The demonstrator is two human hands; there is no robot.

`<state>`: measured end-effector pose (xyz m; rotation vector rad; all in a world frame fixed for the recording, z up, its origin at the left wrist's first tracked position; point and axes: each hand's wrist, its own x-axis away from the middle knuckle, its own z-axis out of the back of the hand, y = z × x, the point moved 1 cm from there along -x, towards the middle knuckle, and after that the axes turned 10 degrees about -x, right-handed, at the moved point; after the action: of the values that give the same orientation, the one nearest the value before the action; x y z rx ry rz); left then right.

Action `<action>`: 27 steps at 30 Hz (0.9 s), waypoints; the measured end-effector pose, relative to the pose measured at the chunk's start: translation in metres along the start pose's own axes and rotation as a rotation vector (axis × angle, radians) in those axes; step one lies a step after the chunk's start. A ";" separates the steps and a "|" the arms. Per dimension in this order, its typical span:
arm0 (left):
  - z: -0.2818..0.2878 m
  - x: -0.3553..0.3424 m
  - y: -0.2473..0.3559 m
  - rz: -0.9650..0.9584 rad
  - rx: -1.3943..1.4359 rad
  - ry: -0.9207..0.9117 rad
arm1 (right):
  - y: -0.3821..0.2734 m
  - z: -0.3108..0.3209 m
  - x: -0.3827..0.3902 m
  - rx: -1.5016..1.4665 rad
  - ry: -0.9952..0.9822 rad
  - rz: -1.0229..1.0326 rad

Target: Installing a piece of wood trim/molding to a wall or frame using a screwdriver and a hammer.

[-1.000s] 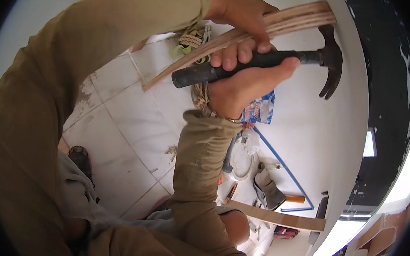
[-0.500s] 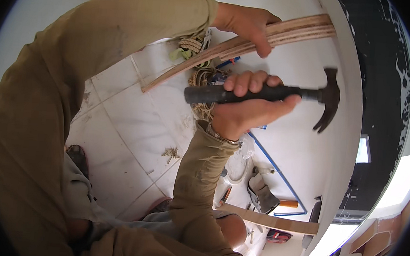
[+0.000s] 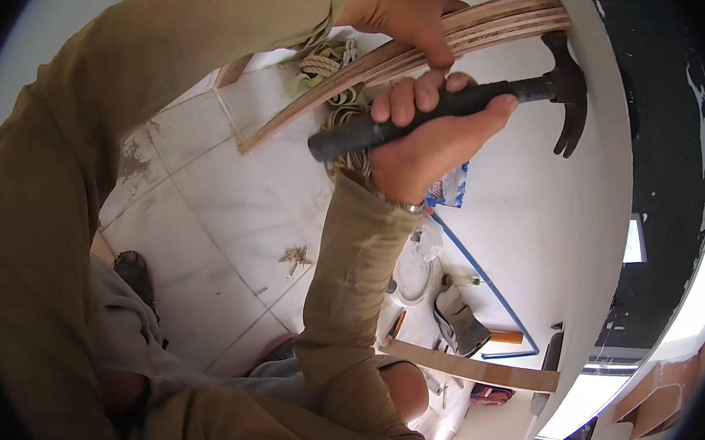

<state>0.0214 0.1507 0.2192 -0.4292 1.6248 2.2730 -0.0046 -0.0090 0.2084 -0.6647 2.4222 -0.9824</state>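
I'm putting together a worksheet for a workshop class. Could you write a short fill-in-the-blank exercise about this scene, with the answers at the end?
1. The right hand grips the hammer by its ____.
2. The wooden strips are held in the person's ____ hand.
3. The thin angled bar is coloured ____.

Missing words: handle; left; blue.

Bright, diffuse light, blown-out glare beside a black, white-flecked panel [image 3: 661, 184], black-handled metal claw hammer [image 3: 479, 100] slightly blurred, fisheye-bent edges, black corners
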 end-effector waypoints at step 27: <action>-0.008 -0.008 0.001 -0.163 -0.181 0.153 | 0.006 -0.012 -0.007 -0.057 -0.067 0.024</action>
<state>0.0284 0.1424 0.2211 -0.7671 1.3979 2.3190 -0.0075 0.0048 0.2133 -0.6762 2.4020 -0.8706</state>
